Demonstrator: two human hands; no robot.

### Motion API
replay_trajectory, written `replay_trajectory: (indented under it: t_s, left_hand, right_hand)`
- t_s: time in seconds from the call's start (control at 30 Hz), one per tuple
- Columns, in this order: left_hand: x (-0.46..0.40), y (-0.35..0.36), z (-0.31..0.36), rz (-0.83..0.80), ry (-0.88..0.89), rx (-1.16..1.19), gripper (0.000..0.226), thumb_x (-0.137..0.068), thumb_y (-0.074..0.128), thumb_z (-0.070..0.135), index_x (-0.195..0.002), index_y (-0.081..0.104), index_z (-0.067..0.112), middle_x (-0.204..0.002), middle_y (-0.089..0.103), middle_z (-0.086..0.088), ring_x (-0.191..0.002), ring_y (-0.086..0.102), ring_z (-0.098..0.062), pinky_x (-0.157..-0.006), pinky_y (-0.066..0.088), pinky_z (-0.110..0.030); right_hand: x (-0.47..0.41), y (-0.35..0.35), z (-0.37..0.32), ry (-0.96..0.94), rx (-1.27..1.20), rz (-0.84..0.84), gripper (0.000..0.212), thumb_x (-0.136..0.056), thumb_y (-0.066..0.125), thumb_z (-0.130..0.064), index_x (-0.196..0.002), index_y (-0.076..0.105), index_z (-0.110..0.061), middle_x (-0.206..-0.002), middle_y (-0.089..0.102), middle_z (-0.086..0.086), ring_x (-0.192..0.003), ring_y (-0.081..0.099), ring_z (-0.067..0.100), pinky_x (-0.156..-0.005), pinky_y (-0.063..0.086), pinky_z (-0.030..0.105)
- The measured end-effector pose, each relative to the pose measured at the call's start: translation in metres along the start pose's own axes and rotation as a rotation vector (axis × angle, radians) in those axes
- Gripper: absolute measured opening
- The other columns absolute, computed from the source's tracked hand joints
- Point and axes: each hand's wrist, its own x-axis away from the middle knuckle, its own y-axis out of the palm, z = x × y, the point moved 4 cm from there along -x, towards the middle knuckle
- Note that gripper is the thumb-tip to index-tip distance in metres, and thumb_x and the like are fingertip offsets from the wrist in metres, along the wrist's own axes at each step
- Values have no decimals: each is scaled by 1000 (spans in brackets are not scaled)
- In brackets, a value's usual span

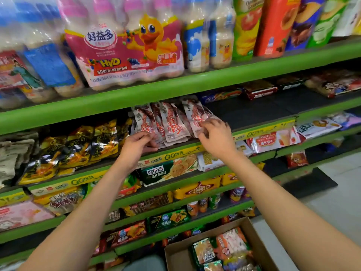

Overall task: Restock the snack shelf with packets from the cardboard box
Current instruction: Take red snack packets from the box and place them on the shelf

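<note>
— Green shelves (175,85) fill the frame. What is being done at centre?

— White-and-red packets (172,122) are being stood in a row, likely so their fronts face out. The rightmost is pinched by the right hand (214,137); the row's lower left edge is touched by the left hand's (136,145) curled fingers.

— And the stock?

— More packets are left in the box (252,235), lower right.

- A small grocery shop: tiered green shelves (175,85) with yellow price strips (263,131) run past the hands (136,145).
- Above the hands, shrink-wrapped drink bottles (127,49); around and below, packaged snacks (168,122).
- Below the hands, an open cardboard box (252,239) of stock.
</note>
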Motion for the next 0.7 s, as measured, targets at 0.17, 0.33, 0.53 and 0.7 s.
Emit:
replay_trajectory:
  t_s: [0.17,0.33,0.53,0.7]
  left_hand:
    - [24,19,6,75,115,-164,25,-96,57,3,-80,73,14,-68,72,2,-68,69,-9,-73,57,-21]
    - [65,37,2,316,105,-189,23,-97,56,4,-80,71,12,-68,72,4,-71,69,-11,-78,56,-23]
    - [145,120,-127,377,-262,-203,32,-95,55,-1,-69,68,13,-62,69,5,-70,64,-15,-80,53,-33]
    - [217,186,-280,291,-677,-73,34,-97,48,-9,-72,63,10,-66,63,-9,-69,58,-23,-69,47,-30]
  right_hand:
    - [60,2,36,-59,-161,71,45,-93,57,-28,-135,57,-13,-148,43,8,-138,38,30,-119,28,50]
    - [124,41,75,-109,-282,-38,38,-93,60,-20,-130,59,-14,-150,41,10,-140,32,27,-115,30,46]
    - [219,105,132,-53,-402,-422,32,-93,61,-14,-124,63,-10,-146,46,13,-137,37,29,-114,30,41]
    - [295,162,187,1,-322,-723,31,-91,63,-11,-122,65,-5,-140,50,19,-130,46,37,-111,35,43]
